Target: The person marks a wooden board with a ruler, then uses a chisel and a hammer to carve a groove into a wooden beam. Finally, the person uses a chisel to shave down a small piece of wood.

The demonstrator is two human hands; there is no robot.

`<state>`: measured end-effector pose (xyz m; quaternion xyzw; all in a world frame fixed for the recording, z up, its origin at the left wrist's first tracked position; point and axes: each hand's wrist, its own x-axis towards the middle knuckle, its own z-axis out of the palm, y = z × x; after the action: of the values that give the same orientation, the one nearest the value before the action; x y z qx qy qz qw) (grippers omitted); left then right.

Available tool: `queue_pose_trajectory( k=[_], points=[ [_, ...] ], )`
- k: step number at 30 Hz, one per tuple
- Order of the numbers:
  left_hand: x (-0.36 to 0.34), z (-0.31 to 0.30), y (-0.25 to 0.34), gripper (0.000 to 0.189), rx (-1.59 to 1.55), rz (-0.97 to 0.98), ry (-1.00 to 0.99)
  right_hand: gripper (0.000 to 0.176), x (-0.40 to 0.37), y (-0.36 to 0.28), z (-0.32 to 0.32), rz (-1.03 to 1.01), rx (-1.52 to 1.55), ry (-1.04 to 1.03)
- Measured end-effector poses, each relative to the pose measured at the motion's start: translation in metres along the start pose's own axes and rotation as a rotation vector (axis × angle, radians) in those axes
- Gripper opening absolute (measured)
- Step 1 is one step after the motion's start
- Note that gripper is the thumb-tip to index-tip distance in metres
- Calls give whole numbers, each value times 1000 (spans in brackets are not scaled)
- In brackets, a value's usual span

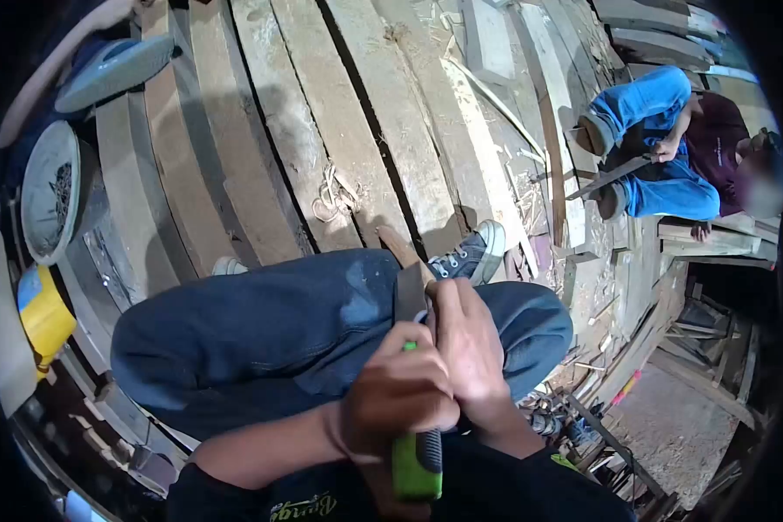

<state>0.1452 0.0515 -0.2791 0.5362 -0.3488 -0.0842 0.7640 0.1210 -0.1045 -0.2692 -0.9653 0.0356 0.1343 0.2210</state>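
Observation:
My left hand [400, 383] is closed around the green and black handle [418, 461] of a knife-like tool. Its broad grey blade [409, 294] points away from me, over my lap. Right beside it, my right hand [468, 335] is closed on a narrow brown piece of wood [400, 246], whose far end sticks out past the blade. The two hands touch or nearly touch. My fingers hide part of the blade and the near end of the wood.
Long planks [348, 113] with dark gaps form the floor, and curled wood shavings [335, 196] lie ahead. At right, another person [713, 148] sits holding a long saw [609, 177]. A bowl of nails [50, 191] and a yellow container [45, 313] stand at left.

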Motion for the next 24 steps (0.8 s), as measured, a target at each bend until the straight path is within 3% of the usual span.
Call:
queue_pose_trajectory(
  k=[2, 4, 7, 13, 15, 16, 19, 21, 23, 24],
  points=[
    [-7, 5, -4, 52, 31, 33, 12, 18, -1, 0, -1, -28, 13, -9],
    [-5, 2, -10, 33, 23, 5, 28, 21, -1, 1, 0, -18, 29, -20],
    [1, -1, -1, 31, -9, -43, 25, 23, -1, -2, -6, -46, 20, -40],
    [0, -2, -10, 30, 36, 4, -18, 22, -4, 1, -4, -35, -29, -32],
    [3, 5, -2, 38, 28, -19, -28, 22, -5, 1, -6, -78, -31, -49],
    [-4, 8, -2, 53, 56, 55, -54, 23, -5, 0, -5, -63, -50, -44],
    [-9, 0, -19, 37, 13, -56, 67, 22, -7, 2, 1, -78, -84, -42],
    [-5, -10, -26, 44, 138, -76, 10, 22, -7, -1, 0, -103, -105, -24],
    [-7, 2, -15, 48, -6, -169, 44, 22, -6, -2, 1, -93, -85, -34],
    [-5, 7, -5, 47, -79, -118, 6, 23, -4, 0, -5, -76, -45, -51]
  ],
)
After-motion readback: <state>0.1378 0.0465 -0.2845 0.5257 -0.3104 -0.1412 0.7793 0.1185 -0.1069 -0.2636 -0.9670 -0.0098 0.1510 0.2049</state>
